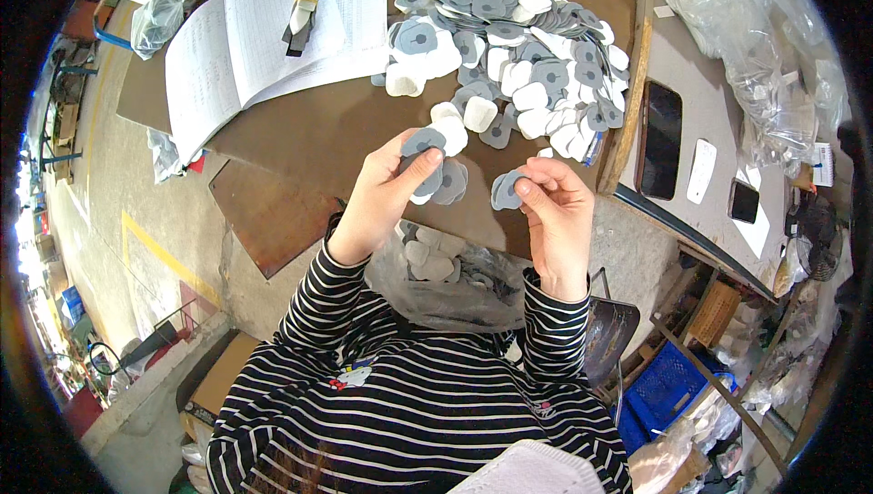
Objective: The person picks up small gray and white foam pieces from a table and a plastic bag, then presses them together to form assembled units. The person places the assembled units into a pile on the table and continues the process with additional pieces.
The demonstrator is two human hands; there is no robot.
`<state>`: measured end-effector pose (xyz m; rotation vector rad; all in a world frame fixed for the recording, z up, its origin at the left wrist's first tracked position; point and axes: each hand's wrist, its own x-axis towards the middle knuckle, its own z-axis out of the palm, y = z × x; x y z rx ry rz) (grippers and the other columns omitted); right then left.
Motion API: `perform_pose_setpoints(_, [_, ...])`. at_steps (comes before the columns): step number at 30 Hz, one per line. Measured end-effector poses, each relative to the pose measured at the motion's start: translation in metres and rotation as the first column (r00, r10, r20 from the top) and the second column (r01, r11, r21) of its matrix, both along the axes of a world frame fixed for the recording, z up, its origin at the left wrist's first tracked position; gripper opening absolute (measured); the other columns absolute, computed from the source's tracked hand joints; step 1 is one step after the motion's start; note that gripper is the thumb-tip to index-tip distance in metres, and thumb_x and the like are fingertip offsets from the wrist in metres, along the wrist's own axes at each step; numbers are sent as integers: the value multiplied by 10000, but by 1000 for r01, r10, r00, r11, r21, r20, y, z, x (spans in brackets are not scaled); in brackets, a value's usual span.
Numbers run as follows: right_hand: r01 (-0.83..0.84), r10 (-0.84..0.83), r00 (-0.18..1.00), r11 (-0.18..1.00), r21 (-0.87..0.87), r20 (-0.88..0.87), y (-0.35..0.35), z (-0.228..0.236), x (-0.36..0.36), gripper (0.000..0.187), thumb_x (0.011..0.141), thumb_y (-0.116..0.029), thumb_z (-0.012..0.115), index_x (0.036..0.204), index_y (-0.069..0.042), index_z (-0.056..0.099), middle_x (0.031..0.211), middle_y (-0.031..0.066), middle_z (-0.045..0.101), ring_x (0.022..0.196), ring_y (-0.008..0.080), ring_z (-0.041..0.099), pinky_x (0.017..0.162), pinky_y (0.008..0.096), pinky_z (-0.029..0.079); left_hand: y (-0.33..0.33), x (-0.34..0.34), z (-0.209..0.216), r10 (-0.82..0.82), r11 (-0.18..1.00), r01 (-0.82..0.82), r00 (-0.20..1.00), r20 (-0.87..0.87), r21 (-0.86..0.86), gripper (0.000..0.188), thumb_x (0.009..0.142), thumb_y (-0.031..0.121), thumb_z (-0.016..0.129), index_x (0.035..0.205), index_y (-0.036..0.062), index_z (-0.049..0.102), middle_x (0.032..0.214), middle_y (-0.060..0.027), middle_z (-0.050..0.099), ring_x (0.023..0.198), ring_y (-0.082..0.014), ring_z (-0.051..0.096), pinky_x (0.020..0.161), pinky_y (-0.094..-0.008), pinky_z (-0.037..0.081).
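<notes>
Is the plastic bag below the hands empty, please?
The plastic bag isn't empty: white and grey pieces show inside; exact fill unclear.

Two hands are showing mid-frame: one left hand (377, 187), one right hand (556, 208). Grey and white pieces (536, 49) are lying in one heap, upper center: dozens, overlapping, exact count not readable. Pieces in the fingers are overlapping too, so no per-hand count. One plastic bag (446, 305) is sitting below the hands, holding several more, uncounted. Two dark phone-like slabs are lying at right: one large slab (660, 139), one small slab (744, 201). At least one blue crate (668, 385) is showing, lower right.
</notes>
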<state>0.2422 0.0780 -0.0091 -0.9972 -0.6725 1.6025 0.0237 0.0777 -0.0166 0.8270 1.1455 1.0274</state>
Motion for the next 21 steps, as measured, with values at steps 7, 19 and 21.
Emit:
perform_pose_setpoints(7, [-435, 440, 859, 897, -81, 260, -27, 14, 4, 238, 870, 79, 699, 1099, 14, 701, 1050, 138, 747, 954, 180, 712, 841, 300, 571, -3, -2, 4, 25, 999, -15, 980, 200, -52, 301, 1029, 173, 607, 1284, 16, 592, 1088, -6, 644, 972, -81, 601, 838, -258, 507])
perform_pose_setpoints(19, [-132, 41, 846, 982, 134, 532, -16, 10, -19, 97, 897, 19, 720, 993, 25, 714, 920, 59, 690, 783, 102, 644, 697, 225, 518, -13, 12, 5, -192, 978, 202, 967, 170, -45, 390, 946, 35, 678, 1316, -14, 563, 1135, -43, 665, 1010, -120, 636, 904, -307, 543])
perform_pose_setpoints(21, [-57, 3, 881, 993, 99, 472, -16, 12, -19, 68, 907, 24, 707, 973, 35, 715, 912, 61, 702, 778, 106, 654, 689, 226, 521, -13, 10, 7, -192, 978, 200, 974, 123, -55, 389, 935, 25, 685, 1304, -18, 569, 1116, -48, 674, 988, -120, 641, 901, -303, 541])
